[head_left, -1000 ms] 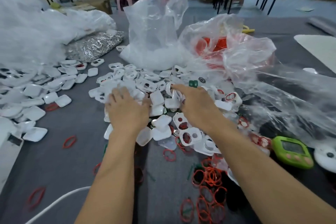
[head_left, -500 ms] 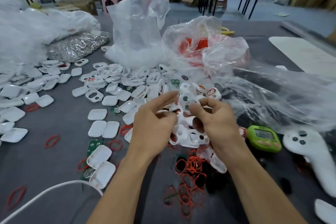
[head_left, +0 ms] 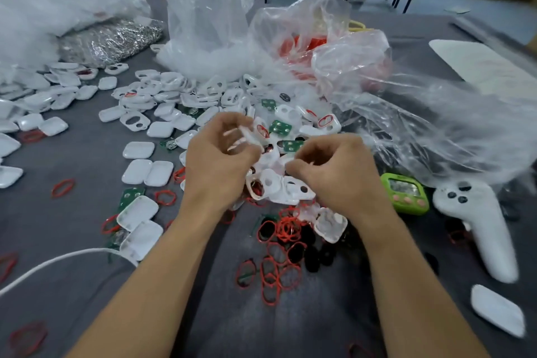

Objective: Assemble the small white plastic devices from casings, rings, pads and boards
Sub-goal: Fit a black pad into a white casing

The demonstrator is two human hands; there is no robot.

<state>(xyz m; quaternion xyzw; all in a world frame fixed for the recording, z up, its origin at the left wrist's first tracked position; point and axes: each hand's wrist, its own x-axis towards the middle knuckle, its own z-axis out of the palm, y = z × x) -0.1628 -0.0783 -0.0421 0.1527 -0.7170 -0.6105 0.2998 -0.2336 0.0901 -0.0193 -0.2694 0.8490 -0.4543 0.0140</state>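
Where the casings lie: small white rounded-rectangle plastic casings are heaped and scattered over the grey matte surface, thickest just beyond and beneath both hands.
Left hand: the left hand is raised just above the heap, with its fingers curled round one blurred white casing shell.
Right hand: the right hand is held low over the heap with thumb and fingertips drawn together. Whether anything is pinched between them cannot be told.
Rings: thin red oval rings are tangled in a loose cluster near the body, just below the right hand. Others are strewn singly to the left.
Boards: small green circuit boards are mixed in among the casings beyond the hands.
Pads: black oval pads are seen among the rings.
Casing handling: the shells are judged very light, stiff and smooth, so they may easily be flicked away or slip. They are best taken by the long edges, thumb against fingers, not by the thin rim around the openings.
Ring handling: the rings are judged soft and floppy, and apt to snag on one another. One loop should be picked apart from the tangle before it is seated.
Board handling: the boards are judged rigid but delicate, and should be held by their edges.
Nearby: crumpled clear plastic bags lie to the right and behind. A green handheld gadget and a white controller rest beside the right forearm.
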